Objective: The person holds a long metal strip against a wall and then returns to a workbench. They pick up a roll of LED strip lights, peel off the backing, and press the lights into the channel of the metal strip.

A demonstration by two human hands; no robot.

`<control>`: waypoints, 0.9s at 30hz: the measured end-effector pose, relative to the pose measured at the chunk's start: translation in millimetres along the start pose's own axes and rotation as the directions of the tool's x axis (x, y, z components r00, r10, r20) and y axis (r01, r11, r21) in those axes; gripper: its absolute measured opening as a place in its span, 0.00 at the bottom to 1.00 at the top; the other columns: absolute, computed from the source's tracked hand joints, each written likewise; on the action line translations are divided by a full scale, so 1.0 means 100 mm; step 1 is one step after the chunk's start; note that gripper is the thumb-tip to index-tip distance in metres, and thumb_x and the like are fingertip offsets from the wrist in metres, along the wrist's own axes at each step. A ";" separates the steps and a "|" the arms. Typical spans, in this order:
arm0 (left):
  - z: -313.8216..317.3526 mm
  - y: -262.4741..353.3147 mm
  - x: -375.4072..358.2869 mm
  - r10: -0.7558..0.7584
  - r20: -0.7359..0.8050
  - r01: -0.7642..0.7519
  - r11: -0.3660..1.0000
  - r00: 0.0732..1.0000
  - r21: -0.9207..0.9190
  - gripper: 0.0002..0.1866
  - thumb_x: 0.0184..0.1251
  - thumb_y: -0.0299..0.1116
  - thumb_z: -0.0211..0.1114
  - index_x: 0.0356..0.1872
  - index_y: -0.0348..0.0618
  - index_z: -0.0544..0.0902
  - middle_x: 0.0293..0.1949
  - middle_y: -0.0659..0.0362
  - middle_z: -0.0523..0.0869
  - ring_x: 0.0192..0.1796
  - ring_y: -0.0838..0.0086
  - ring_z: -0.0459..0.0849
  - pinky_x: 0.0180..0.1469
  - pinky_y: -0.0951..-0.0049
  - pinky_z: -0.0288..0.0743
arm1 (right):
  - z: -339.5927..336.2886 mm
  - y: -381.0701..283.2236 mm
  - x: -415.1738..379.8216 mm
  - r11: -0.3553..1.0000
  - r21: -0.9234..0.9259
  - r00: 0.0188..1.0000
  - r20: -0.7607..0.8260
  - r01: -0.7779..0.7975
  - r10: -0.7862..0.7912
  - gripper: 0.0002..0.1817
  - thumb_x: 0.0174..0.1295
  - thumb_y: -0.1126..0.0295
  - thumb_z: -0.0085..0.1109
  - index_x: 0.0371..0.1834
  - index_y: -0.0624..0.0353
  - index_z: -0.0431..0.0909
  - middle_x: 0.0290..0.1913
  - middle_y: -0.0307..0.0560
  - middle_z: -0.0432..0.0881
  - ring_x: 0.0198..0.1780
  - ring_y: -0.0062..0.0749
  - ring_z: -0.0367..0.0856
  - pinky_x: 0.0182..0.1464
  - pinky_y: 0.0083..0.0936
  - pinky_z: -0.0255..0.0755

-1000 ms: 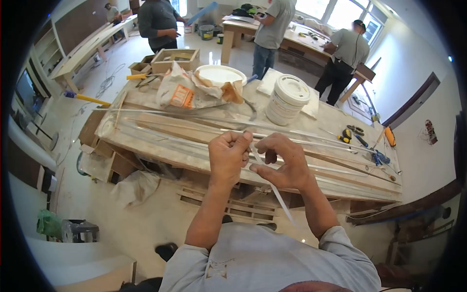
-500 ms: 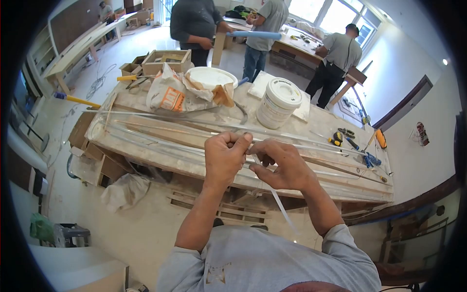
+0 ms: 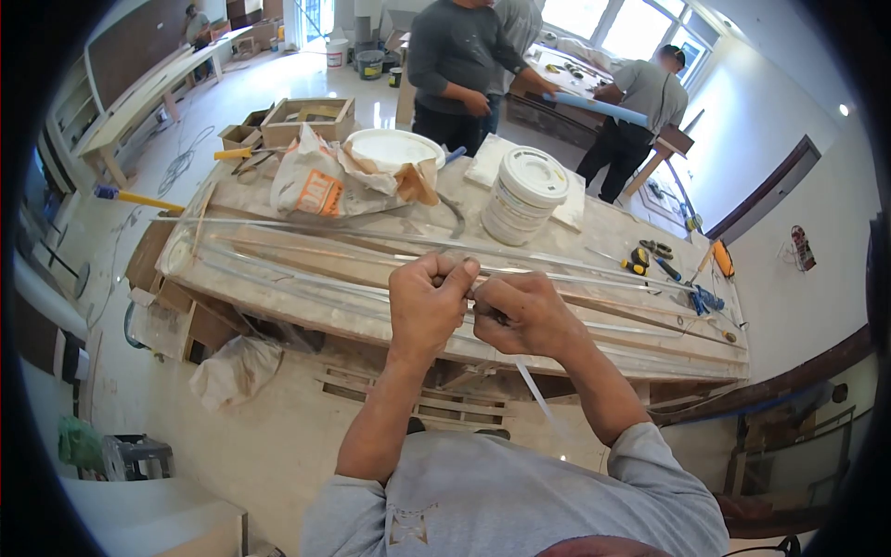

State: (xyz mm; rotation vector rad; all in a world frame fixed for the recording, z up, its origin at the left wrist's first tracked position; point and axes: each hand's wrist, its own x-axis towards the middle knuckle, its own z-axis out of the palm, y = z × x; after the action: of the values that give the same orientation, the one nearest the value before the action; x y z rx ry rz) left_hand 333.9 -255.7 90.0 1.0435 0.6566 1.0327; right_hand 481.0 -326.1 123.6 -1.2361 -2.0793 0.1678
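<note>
Close together above the long worktable (image 3: 371, 320), both hands are closed. My left hand (image 3: 429, 302) is pinched with its thumb on top; what lies between its fingers is too small to name. Just right of it, my right hand (image 3: 524, 316) has its fingers curled in around a thin white strip. The strip (image 3: 534, 385) hangs below that hand toward my shirt. Long pale strips (image 3: 306, 274) lie along the worktable, behind and beneath the hands.
A lidded white bucket (image 3: 526, 195), a torn paper bag (image 3: 311, 176) and a wooden box (image 3: 311, 119) stand at the back. Pliers (image 3: 656, 249) and screwdrivers (image 3: 668, 269) lie at the right. Several people stand beyond; one person (image 3: 455, 65) holds a blue tube (image 3: 599, 109).
My right hand's fingers have curled in around the strip, close to my left hand. The person with the blue tube has moved right, partly covering another person. The view has shifted slightly.
</note>
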 end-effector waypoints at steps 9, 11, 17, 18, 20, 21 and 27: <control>0.00 0.06 0.00 -0.012 0.054 0.017 0.995 0.998 -0.103 0.13 0.68 0.33 0.72 0.28 0.36 0.81 0.20 0.62 0.80 0.17 0.85 0.72 0.16 0.83 0.64 | -0.05 -0.11 -0.04 0.975 0.172 0.981 -0.110 -0.142 0.162 0.15 0.52 0.75 0.70 0.42 0.57 0.77 0.23 0.44 0.77 0.21 0.36 0.74 0.24 0.30 0.69; 0.01 0.07 0.00 -0.008 0.059 0.014 0.995 0.998 -0.096 0.13 0.68 0.32 0.72 0.28 0.36 0.81 0.20 0.62 0.80 0.17 0.85 0.72 0.16 0.83 0.64 | -0.05 -0.12 -0.04 0.986 0.133 0.990 -0.093 -0.097 0.110 0.16 0.52 0.76 0.70 0.44 0.57 0.77 0.23 0.44 0.77 0.21 0.36 0.75 0.24 0.30 0.69; 0.03 0.07 -0.02 -0.018 0.050 0.022 0.997 0.999 -0.074 0.13 0.67 0.32 0.72 0.28 0.35 0.80 0.20 0.61 0.80 0.17 0.85 0.72 0.15 0.83 0.63 | 0.00 -0.09 -0.07 0.997 -0.078 0.989 -0.147 0.021 -0.032 0.18 0.49 0.78 0.71 0.43 0.58 0.77 0.24 0.43 0.79 0.20 0.30 0.77 0.24 0.26 0.71; 0.04 0.08 -0.03 -0.020 0.047 0.023 0.997 0.999 -0.074 0.13 0.67 0.31 0.73 0.28 0.35 0.80 0.20 0.61 0.80 0.17 0.85 0.72 0.15 0.83 0.63 | 0.01 -0.07 -0.08 0.995 -0.092 0.985 -0.163 0.038 -0.053 0.18 0.48 0.79 0.71 0.42 0.58 0.77 0.23 0.43 0.79 0.19 0.32 0.76 0.23 0.27 0.71; 0.05 0.07 -0.04 -0.020 0.047 0.024 0.996 0.999 -0.080 0.13 0.67 0.31 0.73 0.27 0.35 0.80 0.20 0.61 0.80 0.17 0.85 0.72 0.15 0.83 0.63 | 0.01 -0.07 -0.07 0.993 -0.107 0.981 -0.179 0.054 -0.073 0.17 0.48 0.79 0.70 0.42 0.58 0.77 0.21 0.43 0.78 0.19 0.34 0.76 0.23 0.28 0.70; 0.06 0.07 -0.05 -0.021 0.046 0.024 0.996 0.999 -0.086 0.13 0.67 0.31 0.73 0.27 0.36 0.80 0.20 0.61 0.80 0.17 0.85 0.72 0.16 0.83 0.63 | 0.01 -0.07 -0.06 0.993 -0.098 0.979 -0.189 0.060 -0.078 0.17 0.47 0.80 0.70 0.40 0.58 0.77 0.20 0.42 0.77 0.19 0.34 0.76 0.22 0.28 0.70; 0.09 0.05 -0.07 -0.011 0.046 0.015 0.996 0.999 -0.087 0.13 0.67 0.31 0.72 0.26 0.37 0.79 0.20 0.61 0.80 0.17 0.85 0.72 0.16 0.83 0.63 | 0.00 -0.07 -0.07 0.996 -0.074 0.973 -0.219 0.057 -0.072 0.13 0.46 0.80 0.69 0.34 0.57 0.77 0.19 0.42 0.77 0.17 0.34 0.76 0.21 0.28 0.70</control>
State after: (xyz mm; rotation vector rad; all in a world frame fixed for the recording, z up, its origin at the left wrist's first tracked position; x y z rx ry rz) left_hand 337.1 -264.8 98.5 0.9824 0.5757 1.0144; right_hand 477.9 -335.0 123.0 -1.1681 -1.9413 -0.0679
